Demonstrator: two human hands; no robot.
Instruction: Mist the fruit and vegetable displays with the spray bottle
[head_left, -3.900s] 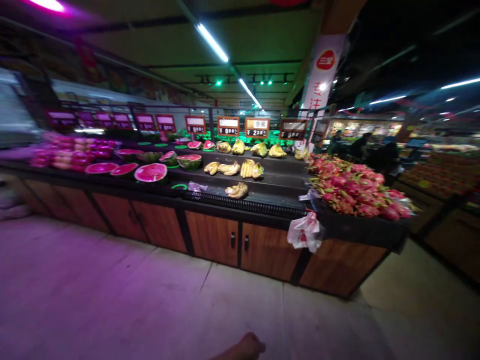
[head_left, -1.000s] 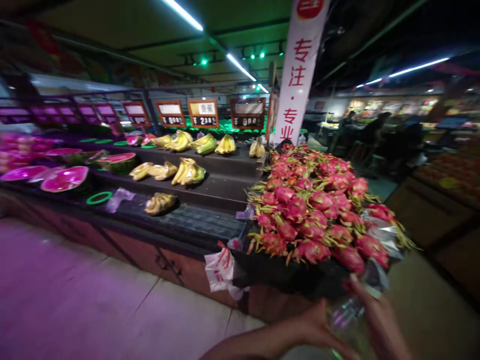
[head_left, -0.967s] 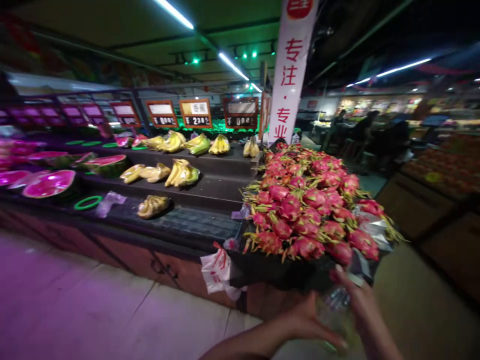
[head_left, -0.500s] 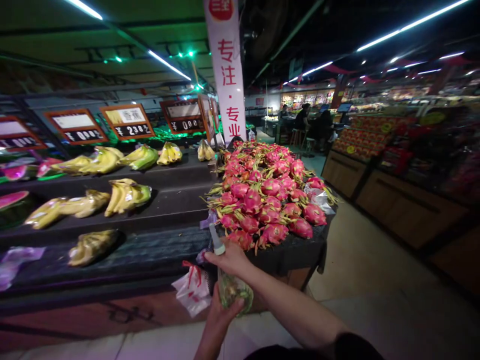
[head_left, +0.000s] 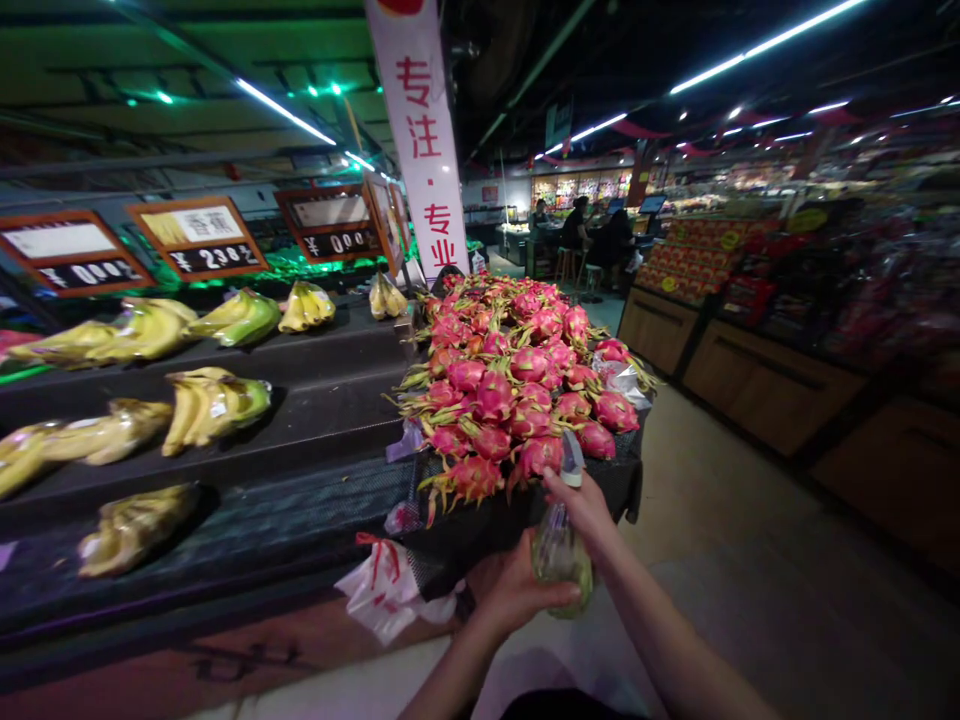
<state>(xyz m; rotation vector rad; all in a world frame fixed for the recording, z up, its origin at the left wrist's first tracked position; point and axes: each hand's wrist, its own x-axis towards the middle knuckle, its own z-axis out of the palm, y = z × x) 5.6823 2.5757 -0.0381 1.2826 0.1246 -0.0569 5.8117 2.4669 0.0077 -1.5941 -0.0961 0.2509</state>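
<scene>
I hold a clear bottle with greenish contents in front of me, low in the view. My left hand cups its lower body from the left. My right hand is closed around its neck and pale cap, just below the near edge of a heap of pink dragon fruit. The heap lies on the black corner of a fruit stand.
Banana bunches lie on stepped black shelves at left under price signs. A white plastic bag hangs from the stand's edge. A white banner hangs behind. An aisle runs right past wooden counters; people sit far back.
I have walked up to the dragon fruit corner and turned right. Both hands came up with the bottle, which has shifted right, my right hand staying at its top.
</scene>
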